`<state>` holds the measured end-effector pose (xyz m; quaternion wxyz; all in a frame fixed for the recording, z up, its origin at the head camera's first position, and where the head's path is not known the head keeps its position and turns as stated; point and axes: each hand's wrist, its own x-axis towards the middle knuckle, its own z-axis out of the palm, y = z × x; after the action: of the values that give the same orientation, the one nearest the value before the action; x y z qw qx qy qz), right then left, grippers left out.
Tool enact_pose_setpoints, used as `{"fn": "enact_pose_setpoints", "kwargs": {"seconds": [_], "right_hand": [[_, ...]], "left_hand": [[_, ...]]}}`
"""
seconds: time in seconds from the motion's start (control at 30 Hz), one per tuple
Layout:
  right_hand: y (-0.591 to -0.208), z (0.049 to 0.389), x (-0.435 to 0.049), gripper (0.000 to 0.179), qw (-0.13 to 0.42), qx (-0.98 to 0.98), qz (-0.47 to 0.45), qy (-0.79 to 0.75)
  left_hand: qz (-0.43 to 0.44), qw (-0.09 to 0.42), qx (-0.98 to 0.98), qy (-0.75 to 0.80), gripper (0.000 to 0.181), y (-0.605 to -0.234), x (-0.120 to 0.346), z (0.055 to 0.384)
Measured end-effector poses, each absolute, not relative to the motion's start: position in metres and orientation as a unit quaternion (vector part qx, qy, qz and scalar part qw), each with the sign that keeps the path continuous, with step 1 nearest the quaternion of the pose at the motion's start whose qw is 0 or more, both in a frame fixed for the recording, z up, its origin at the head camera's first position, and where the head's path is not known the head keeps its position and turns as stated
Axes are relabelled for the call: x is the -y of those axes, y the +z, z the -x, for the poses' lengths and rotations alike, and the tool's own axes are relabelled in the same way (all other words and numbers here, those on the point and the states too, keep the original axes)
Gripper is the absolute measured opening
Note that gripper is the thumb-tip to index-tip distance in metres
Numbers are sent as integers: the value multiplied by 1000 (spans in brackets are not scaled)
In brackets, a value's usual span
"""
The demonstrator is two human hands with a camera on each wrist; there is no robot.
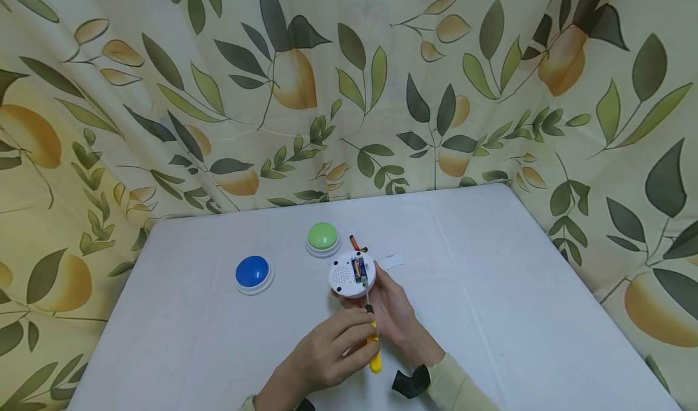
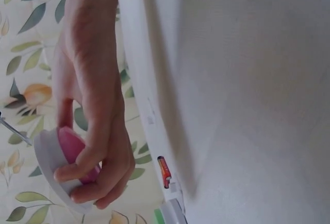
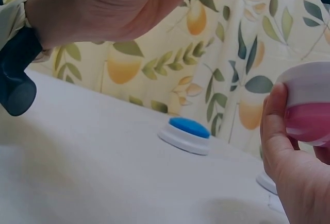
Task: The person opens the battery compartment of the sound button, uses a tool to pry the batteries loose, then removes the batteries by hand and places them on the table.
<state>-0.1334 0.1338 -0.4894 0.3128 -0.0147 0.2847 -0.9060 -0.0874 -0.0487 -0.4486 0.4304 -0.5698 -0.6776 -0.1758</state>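
My left hand (image 1: 339,351) holds a screwdriver (image 1: 375,362) by its yellow handle. The metal tip points into the uncovered battery compartment of a round push-button (image 1: 340,276), where batteries (image 1: 357,270) with dark wrappers lie side by side. That button has a white base turned back-up, with speaker holes and dark feet, and a pink dome (image 3: 309,121) underneath. Fingers and thumb of my right hand (image 1: 394,314) grip it above the table. In the left wrist view several right-hand fingers curl around the pink dome, and the screwdriver's shaft (image 2: 15,132) reaches the base.
A blue button (image 1: 252,271) and a green button (image 1: 322,236) sit dome-up on the white-covered table (image 1: 180,326). Behind the held button lie a loose red-and-black battery (image 2: 164,172) and a small white piece (image 1: 391,261). A patterned curtain (image 1: 349,83) stands along the far edge.
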Motion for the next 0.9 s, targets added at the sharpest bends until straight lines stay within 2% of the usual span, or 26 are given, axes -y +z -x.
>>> {"fn": "enact_pose_setpoints", "kwargs": {"seconds": [0.43, 0.7, 0.9], "right_hand": [[-493, 134, -141, 62, 309, -233, 34, -921], [-496, 135, -151, 63, 306, -224, 46, -924], [-496, 134, -160, 64, 301, -218, 38, -927]], "left_hand": [[567, 448, 672, -163, 12, -441, 63, 96], [553, 411, 705, -165, 19, -440, 75, 99], [542, 360, 745, -148, 25, -443, 80, 98]]}}
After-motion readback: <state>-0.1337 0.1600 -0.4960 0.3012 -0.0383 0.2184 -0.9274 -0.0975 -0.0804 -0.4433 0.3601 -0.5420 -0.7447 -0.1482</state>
